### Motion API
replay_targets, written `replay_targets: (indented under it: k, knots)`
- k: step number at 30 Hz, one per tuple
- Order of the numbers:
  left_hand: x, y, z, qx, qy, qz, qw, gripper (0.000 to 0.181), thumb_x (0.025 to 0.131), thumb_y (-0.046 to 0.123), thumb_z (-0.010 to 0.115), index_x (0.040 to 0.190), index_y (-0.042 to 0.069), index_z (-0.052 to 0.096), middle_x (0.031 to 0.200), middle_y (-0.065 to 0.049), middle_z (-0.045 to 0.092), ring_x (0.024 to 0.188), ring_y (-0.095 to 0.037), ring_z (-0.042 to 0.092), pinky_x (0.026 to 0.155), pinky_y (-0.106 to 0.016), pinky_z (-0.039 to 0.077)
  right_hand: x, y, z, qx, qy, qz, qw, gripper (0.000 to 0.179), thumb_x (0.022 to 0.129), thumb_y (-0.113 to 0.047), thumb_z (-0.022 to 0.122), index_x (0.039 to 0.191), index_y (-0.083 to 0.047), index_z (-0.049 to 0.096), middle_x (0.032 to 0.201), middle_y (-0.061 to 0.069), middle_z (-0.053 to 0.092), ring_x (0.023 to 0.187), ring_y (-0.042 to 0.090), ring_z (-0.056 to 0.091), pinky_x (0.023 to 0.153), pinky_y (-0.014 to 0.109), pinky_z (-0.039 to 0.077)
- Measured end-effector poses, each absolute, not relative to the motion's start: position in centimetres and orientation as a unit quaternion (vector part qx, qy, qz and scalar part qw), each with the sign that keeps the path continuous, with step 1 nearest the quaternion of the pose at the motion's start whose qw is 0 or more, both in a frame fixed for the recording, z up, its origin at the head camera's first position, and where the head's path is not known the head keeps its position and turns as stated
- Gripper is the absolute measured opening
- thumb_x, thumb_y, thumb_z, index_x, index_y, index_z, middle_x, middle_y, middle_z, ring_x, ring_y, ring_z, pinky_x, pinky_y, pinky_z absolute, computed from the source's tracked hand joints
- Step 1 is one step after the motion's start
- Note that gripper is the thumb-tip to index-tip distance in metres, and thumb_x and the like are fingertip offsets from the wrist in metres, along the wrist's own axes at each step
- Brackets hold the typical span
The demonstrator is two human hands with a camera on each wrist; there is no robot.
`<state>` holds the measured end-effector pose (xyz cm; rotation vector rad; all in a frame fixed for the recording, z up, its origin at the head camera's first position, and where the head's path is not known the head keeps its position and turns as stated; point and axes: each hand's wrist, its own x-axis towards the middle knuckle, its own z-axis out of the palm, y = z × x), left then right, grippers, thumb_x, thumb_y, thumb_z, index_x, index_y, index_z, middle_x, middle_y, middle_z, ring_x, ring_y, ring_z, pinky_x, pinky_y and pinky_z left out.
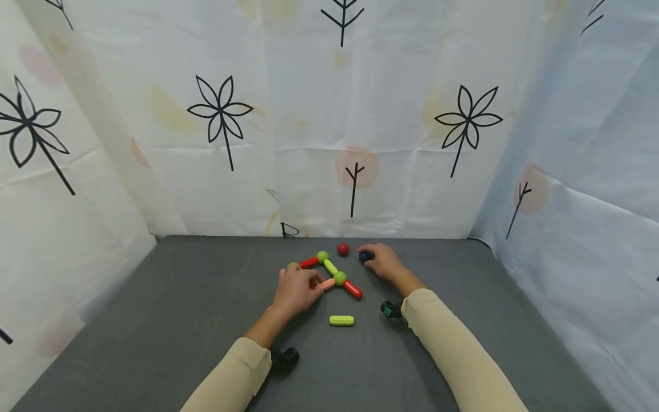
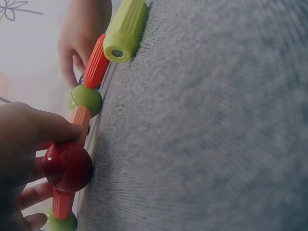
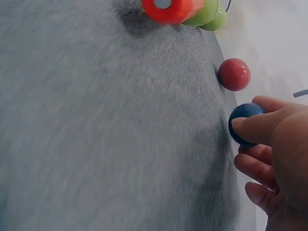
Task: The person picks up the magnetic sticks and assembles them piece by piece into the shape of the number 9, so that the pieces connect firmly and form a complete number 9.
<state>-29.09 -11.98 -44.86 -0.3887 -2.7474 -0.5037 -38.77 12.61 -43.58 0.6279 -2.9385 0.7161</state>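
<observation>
Toy magnetic rods and balls form a joined shape on the table. My left hand [image 1: 296, 289] pinches the peach magnetic rod [image 1: 326, 284], thumb beside the dark red ball [image 2: 68, 166] at its near end. That rod's other end meets a green ball [image 1: 340, 278], which also bears a red rod [image 1: 352, 289] and a lime rod [image 1: 330, 267]. Farther along, a second green ball [image 1: 322, 256] joins another red rod [image 1: 309, 262]. A third green ball [image 1: 293, 266] is partly hidden behind my left hand. My right hand [image 1: 385, 261] pinches a dark blue ball [image 3: 244, 122] between thumb and fingers.
A loose red ball [image 1: 342, 249] lies near the table's back edge, left of the blue one. Nearer me is a separate lime rod [image 1: 341, 320]. Printed cloth walls [image 1: 309, 189] enclose the grey table [image 1: 206, 320] at the back and sides.
</observation>
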Motion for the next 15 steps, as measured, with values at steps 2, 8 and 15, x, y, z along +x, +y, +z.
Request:
replay_targets:
  k: [2,8,15]
  knots:
    - [-29.1,-12.0,-44.8,-0.136,-0.962,-0.174,0.160,0.009,0.085,0.033,0.076,0.089,0.026,0.074,0.073,0.011,0.058,0.077,-0.015,0.040,0.071,-0.037,0.030,-38.4,13.0,-43.5,0.214,-0.949,0.230,0.027,0.038,0.089,-0.005,0.070,0.126,-0.011,0.065,0.115,0.013,0.064,0.105,0.029,0.057,0.092,0.047,0.044]
    - [-29.0,-12.0,-44.8,-0.135,-0.962,-0.178,0.156,0.009,0.084,0.032,0.076,0.090,0.025,0.074,0.073,0.009,0.058,0.078,-0.015,0.041,0.071,-0.037,0.030,-36.9,13.8,-43.2,0.236,-0.942,0.236,0.022,0.037,0.089,-0.015,0.072,0.125,-0.011,0.064,0.095,0.006,0.064,0.085,0.021,0.056,0.078,0.042,0.046]
    - [-29.0,-12.0,-44.8,-0.136,-0.962,-0.179,0.158,0.009,0.084,0.033,0.076,0.089,0.026,0.074,0.072,0.010,0.058,0.077,-0.015,0.040,0.071,-0.037,0.030,-35.2,14.3,-42.9,0.252,-0.938,0.238,0.001,0.037,0.089,-0.025,0.073,0.124,-0.013,0.065,0.088,-0.002,0.062,0.077,0.013,0.054,0.069,0.033,0.046]
